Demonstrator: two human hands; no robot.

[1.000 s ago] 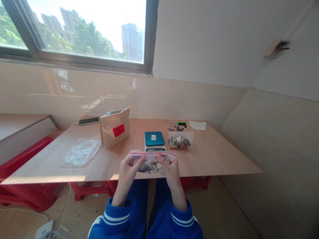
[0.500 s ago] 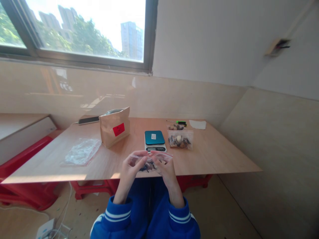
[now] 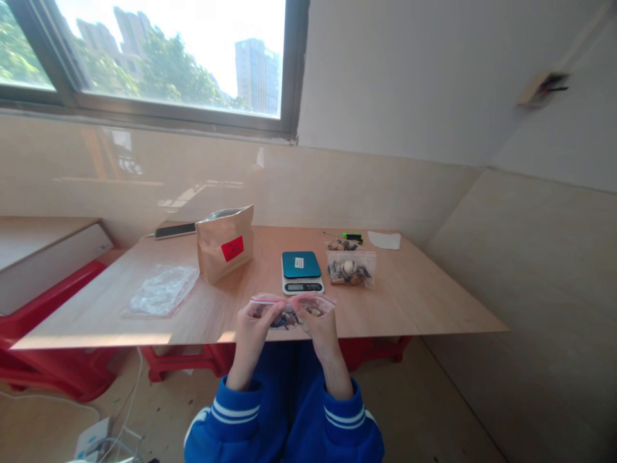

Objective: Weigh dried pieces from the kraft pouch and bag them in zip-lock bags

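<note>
Both hands pinch the top of a clear zip bag (image 3: 288,319) with a red seal line, held at the table's front edge. Dark and pale dried pieces show inside it. My left hand (image 3: 256,321) grips the left part of the seal, thumb near the middle. On the right part, my right hand (image 3: 315,321) is closed with its thumb close to the left one. Just beyond the bag lies a kitchen scale (image 3: 302,271) with a blue top and a dark display. Right of the scale stands a filled zip bag (image 3: 351,270) of similar pieces.
A brown paper pouch (image 3: 224,247) with a red label stands open-topped at left. Flat clear bags (image 3: 164,290) lie beside it. At the back are a smaller filled bag (image 3: 342,245), a green-black screwdriver (image 3: 351,236), white paper (image 3: 384,240) and a dark flat device (image 3: 175,231).
My fingers have lowered slightly along the bag's top, and the red seal line shows more on the left side. The camera view has shifted a little. Objects on the table stay put.
</note>
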